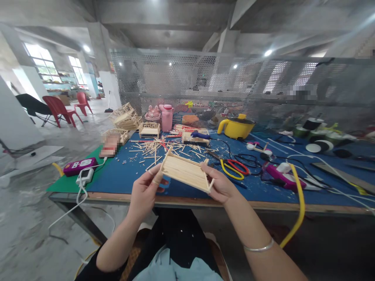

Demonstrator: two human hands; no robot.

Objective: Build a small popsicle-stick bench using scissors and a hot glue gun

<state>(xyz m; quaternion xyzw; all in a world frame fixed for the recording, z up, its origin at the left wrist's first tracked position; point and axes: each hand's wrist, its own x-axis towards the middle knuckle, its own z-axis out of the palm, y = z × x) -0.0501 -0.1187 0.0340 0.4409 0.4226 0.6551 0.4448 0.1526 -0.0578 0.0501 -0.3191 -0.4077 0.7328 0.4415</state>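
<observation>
Head view, hands: we have both hands up over the near edge of the table (187, 201); the left hand (145, 191) is curled closed on the left end of the stick panel (185, 171), thumb on top by its upright post; the right hand (220, 183) is pinched shut on the right end, fingertips on the little leg there.

Head view, the piece: a flat slab of wooden sticks laid side by side, with short uprights at the corners; it hangs in the air between our hands, tilted down to the right, clear of the blue mat (123, 175).

Head view, the bench: loose sticks (155, 148) lie scattered just beyond the panel; finished stick frames (149, 128) sit far left; the glue gun (202, 135) rests on another frame farther back; yellow and red scissors (234, 168) lie near right; a yellow pot (236, 127) stands far right of centre.

Step in hand: we judge this to be a check of the panel, turning it to look over the joints, with neither hand free for a tool.

Next move: it looks to call for one hand to let go and fetch a stick or the glue gun, while the other keeps the panel level; the corner posts look fragile, so a light grip.
</observation>
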